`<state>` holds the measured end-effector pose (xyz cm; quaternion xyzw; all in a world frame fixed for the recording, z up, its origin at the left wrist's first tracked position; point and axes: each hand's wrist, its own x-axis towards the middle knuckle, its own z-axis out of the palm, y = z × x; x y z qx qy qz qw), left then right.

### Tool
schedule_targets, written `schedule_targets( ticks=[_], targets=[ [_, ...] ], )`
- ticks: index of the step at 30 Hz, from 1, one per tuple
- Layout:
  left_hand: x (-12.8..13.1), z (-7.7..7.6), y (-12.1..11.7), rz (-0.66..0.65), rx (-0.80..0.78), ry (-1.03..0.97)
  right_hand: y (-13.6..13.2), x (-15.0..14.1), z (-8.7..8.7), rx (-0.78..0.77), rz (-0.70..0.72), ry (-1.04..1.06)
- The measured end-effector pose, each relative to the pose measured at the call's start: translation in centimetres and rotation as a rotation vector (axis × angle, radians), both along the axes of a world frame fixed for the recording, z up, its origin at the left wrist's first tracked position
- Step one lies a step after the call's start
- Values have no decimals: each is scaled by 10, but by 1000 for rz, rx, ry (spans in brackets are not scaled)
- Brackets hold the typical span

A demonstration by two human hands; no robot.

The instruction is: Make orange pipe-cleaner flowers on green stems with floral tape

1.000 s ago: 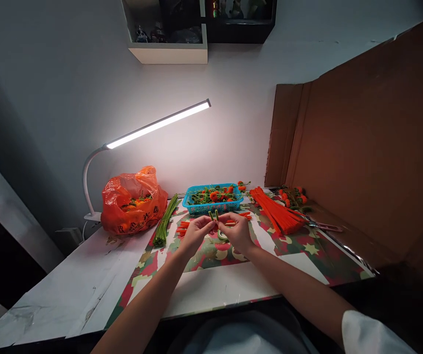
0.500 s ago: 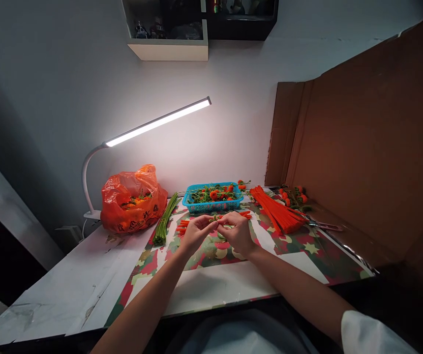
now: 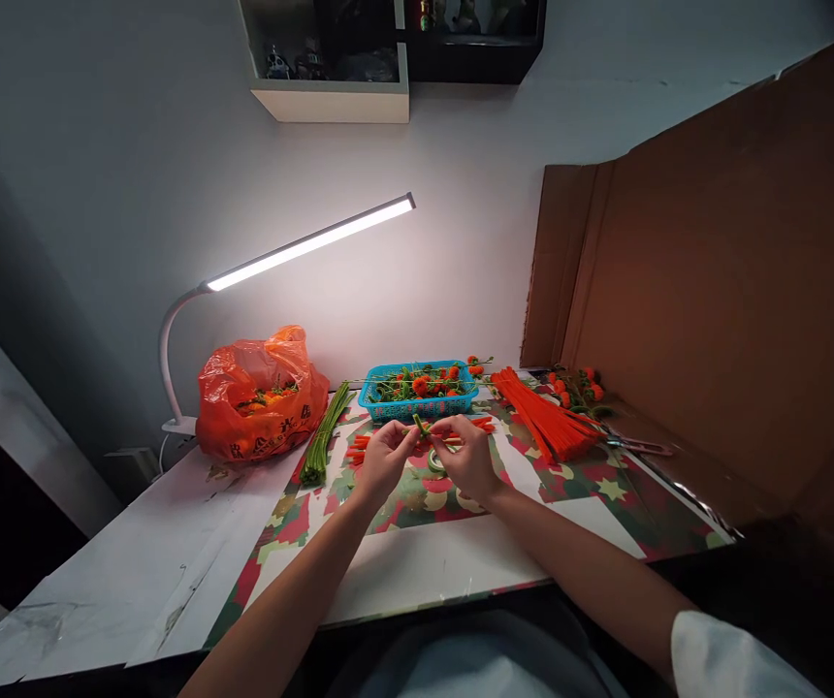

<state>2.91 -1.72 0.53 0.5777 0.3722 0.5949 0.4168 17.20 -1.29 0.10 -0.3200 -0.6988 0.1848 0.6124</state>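
Note:
My left hand point(image 3: 386, 458) and my right hand point(image 3: 471, 460) meet over the middle of the table, fingertips pinched close together. Between them is a small green pipe cleaner piece point(image 3: 421, 424), bent, with one end pointing up. Its finer shape is too small to make out. Just under the right fingers lies a pale green ring-shaped roll point(image 3: 436, 462), partly covered by the hand. Short orange pipe cleaners point(image 3: 360, 449) lie behind both hands. Beyond them stands a blue basket point(image 3: 386, 410) of orange flowers with green stems.
To the left are a bundle of green pipe cleaners point(image 3: 324, 441) and an orange plastic bag point(image 3: 232, 417) under a lit lamp point(image 3: 315, 242). At right lie an orange pipe cleaner bundle point(image 3: 544, 419), orange flowers point(image 3: 566, 396) and a pink-handled tool point(image 3: 646, 447), beside a cardboard wall point(image 3: 715, 291).
The fingertips have drawn slightly apart, and the green piece now sticks up between them where it lay more level. The pale green roll shows more. Both forearms stay nearly in place.

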Motion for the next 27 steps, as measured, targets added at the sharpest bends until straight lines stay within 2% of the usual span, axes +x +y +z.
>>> schedule_targets(
  ticks=[2, 4, 8, 10, 12, 14, 17, 19, 22, 27],
  targets=[
    [1, -2, 0, 5, 1, -2, 2, -3, -1, -80, -3, 45],
    [2, -3, 0, 35, 66, 31, 6, -7, -2, -211, 32, 162],
    [3, -4, -3, 195, 305, 272, 14, -12, -4, -533, 228, 464],
    [2, -5, -4, 266, 379, 368, 15, -11, -2, -686, 298, 512],
    [1, -6, -4, 277, 385, 384, 14, -10, -1, -721, 313, 494],
    [0, -6, -3, 250, 349, 357, 12, -8, 1, -590, 259, 406],
    [-3, -4, -2, 247, 308, 341, 8, -5, 1, -271, 87, 139],
    [-4, -1, -3, 257, 309, 365, 8, -3, -1, -121, -3, -7],
    [-6, 0, -3, 201, 313, 379, 9, 0, -4, -17, -41, -101],
    [-10, -3, 2, 13, 246, 271, 9, 5, -1, 110, 24, -175]
  ],
)
